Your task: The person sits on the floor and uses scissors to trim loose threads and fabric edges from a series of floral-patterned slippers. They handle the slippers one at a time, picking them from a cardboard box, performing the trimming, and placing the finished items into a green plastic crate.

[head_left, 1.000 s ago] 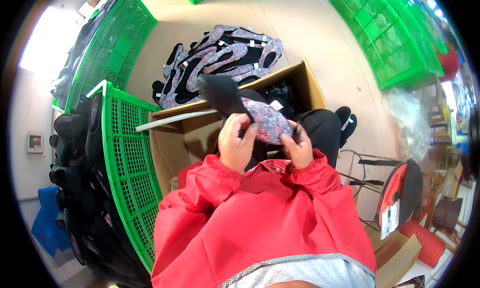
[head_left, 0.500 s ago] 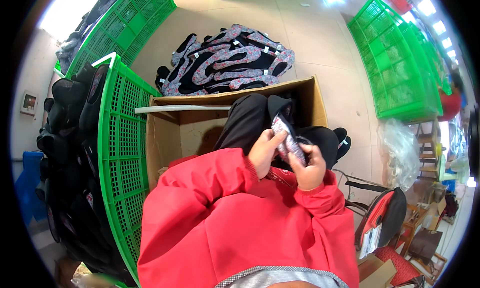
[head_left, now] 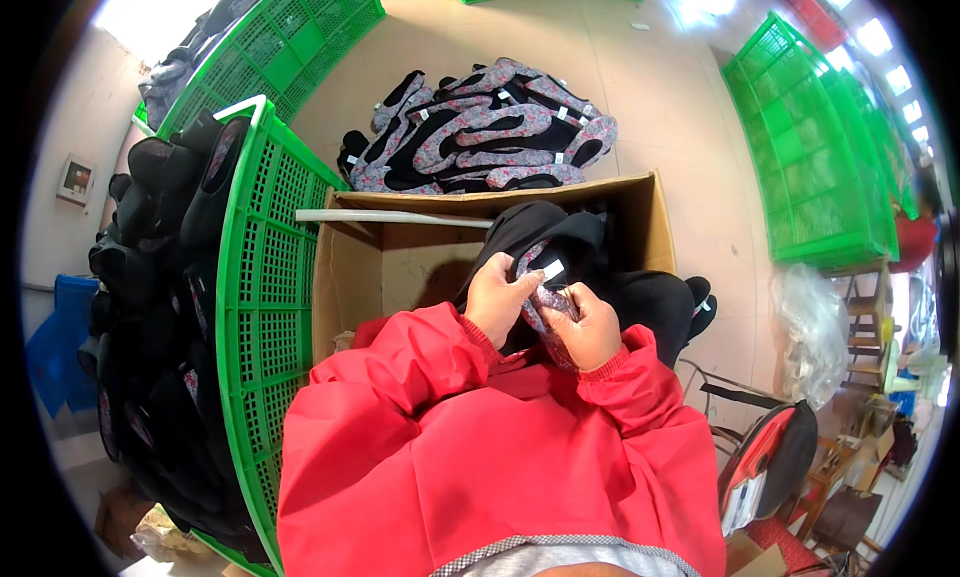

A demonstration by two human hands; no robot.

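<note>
Over my lap, both hands grip a floral grey-and-red fabric piece [head_left: 556, 303] with black material on it. A small white tag [head_left: 552, 270] sticks up from its far edge. My left hand [head_left: 496, 299] pinches the piece on the left, thumb on top. On the right my right hand [head_left: 590, 329] is closed on it, fingers bent over the near part. The two hands are close together, and part of the piece is hidden under the fingers. Beyond them, on the floor, lies a heap of similar floral-and-black pieces [head_left: 490, 137], several with white tags.
An opened cardboard box [head_left: 345, 277] surrounds my legs, with a pale rod [head_left: 390, 217] across it. At my left stands a green crate [head_left: 265, 327] beside black padded pieces [head_left: 165, 337]. Green crates [head_left: 815, 157] and clear plastic bags [head_left: 808, 327] are on the right.
The floral piece has been turned between my hands, and its white tag now shows. Both hands stay closed on it. The whole view has shifted slightly.
</note>
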